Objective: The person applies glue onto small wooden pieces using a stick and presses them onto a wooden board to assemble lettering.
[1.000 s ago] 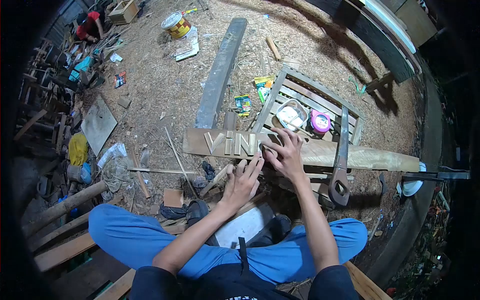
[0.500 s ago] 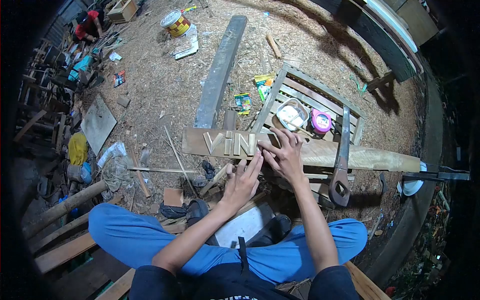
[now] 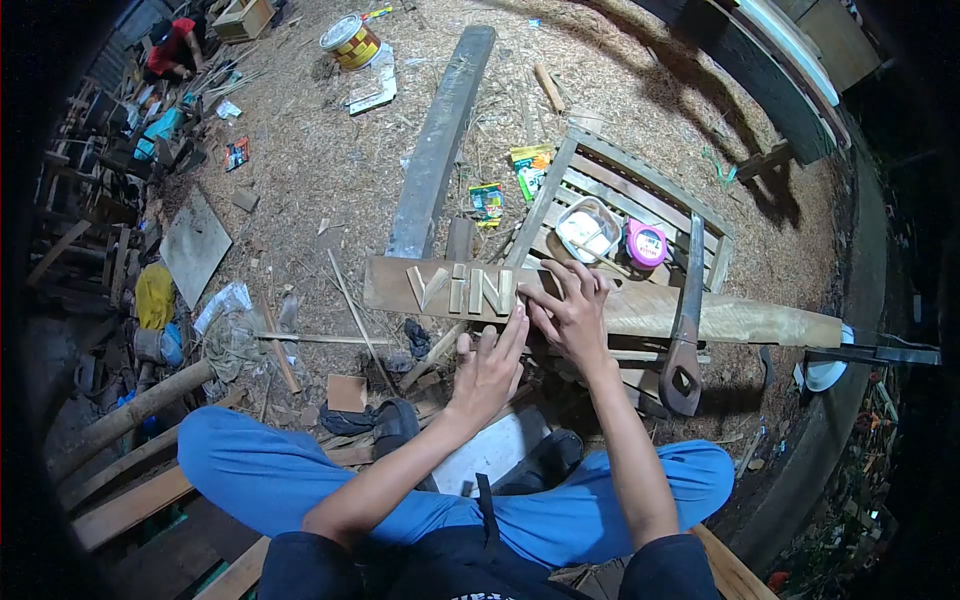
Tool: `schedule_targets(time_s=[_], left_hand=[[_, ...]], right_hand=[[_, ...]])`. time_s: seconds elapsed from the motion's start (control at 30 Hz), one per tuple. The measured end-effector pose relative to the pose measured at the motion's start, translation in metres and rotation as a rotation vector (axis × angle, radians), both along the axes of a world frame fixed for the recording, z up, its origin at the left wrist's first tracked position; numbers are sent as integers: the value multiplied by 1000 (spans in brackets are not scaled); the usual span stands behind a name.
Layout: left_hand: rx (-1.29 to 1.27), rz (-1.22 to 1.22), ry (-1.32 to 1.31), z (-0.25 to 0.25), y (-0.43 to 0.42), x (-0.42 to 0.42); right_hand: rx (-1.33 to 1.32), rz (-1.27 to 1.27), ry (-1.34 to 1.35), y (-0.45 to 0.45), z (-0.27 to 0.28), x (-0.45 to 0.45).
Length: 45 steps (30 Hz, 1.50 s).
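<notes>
Thin wooden strips (image 3: 489, 292) lie on the wooden board (image 3: 390, 285), forming the letters V, I and N. My left hand (image 3: 488, 372) reaches up from below, index finger stretched to the board's lower edge beside the N, other fingers apart and partly bent. Just right of the N, my right hand (image 3: 572, 318) rests on the board with fingers bent, thumb and index fingertip close together. Whatever lies between those tips is too small to make out. A handsaw (image 3: 682, 350) crosses the board to the right of this hand.
Behind the board, a slatted wooden crate (image 3: 560, 165) carries a plastic tub (image 3: 588, 228) and a pink tape measure (image 3: 645, 244). A thick grey beam (image 3: 440, 150) extends away from the board. A paint can (image 3: 350, 42) stands farther back. A person in red (image 3: 175, 48) crouches far left.
My left hand has shifted slightly down and right, its index fingertip lower beside the N. The right hand has barely moved. The view has shifted a little.
</notes>
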<state>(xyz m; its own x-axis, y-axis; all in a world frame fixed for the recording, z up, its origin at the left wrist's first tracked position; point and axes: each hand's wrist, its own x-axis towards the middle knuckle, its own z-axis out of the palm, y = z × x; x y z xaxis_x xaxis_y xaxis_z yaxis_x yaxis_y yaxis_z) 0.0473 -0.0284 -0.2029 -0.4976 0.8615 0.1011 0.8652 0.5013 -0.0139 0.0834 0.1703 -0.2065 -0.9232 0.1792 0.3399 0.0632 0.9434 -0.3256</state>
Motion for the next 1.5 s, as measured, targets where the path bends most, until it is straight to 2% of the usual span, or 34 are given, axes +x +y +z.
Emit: schedule_targets(time_s=[1.17,1.37,1.5], left_hand=[[-47,-34,37,7,2,-2],[33,-2,-96,1,4,-6],[195,3,-301,10,5,-16]], right_hand=[[17,6,-23,1,0,-1],[-50,-4,-18,1,5,0],[-157,-48,-51,2,16,1]])
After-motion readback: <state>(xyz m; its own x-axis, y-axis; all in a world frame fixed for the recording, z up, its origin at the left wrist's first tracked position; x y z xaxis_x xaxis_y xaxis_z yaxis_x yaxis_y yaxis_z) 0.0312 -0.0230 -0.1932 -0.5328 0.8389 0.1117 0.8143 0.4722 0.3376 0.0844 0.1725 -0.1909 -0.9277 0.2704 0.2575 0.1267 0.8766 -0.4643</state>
